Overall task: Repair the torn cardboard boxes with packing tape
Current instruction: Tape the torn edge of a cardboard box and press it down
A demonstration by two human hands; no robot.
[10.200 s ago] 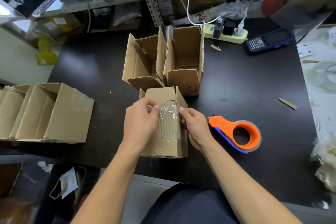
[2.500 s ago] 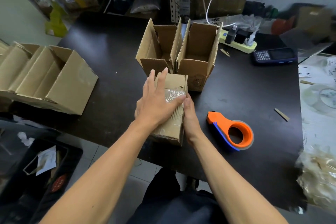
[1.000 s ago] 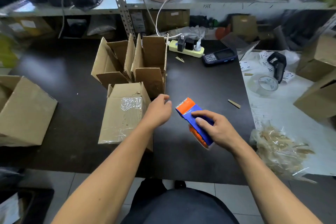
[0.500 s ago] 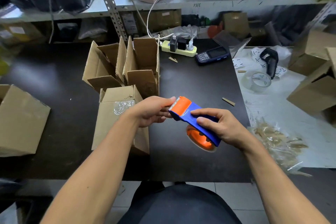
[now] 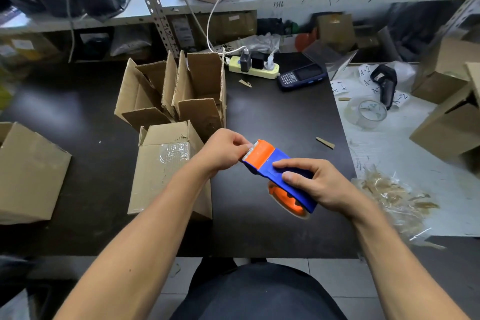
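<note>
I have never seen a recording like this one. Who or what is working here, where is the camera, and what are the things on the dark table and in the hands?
No machine works here: these are a person's two bare arms. The single camera sits on the person's head and looks forward and down, so the arms enter from below.

The right hand grips an orange and blue tape dispenser. The left hand pinches at its toothed end, probably at the tape's end, though the clear tape itself is hard to see.

On the dark table lies a cardboard box with a taped patch. Behind it stand two open boxes. Farther back are a power strip and a handheld scanner.
</note>
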